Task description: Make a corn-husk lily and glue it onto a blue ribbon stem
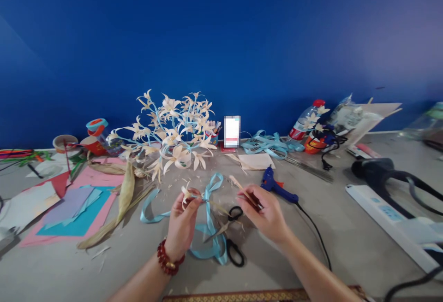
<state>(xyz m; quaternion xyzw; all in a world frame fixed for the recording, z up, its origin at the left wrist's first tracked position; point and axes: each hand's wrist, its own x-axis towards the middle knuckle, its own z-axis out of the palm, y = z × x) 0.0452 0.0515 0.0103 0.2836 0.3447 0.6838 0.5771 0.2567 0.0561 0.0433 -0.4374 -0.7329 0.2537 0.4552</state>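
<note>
My left hand (184, 214), with a red bead bracelet at the wrist, pinches a small cream flower (187, 194) by its stem. A light blue ribbon (208, 214) hangs and loops beside that stem, down to the table. In my right hand (263, 210) is a thin wooden stick (241, 186), its pale tip pointing up and left toward the flower but apart from it. Black-handled scissors (235, 251) lie open between my hands, partly over the ribbon. Just beyond my right hand rests a blue glue gun (277, 186).
Many cream flowers (173, 131) on blue stems stand at the back. Dried husks (126, 191) and coloured paper (76, 210) lie left. Toward the right are a bottle (304, 120), wires (309, 168) and a power strip (384, 214); a phone (231, 131) stands by the wall.
</note>
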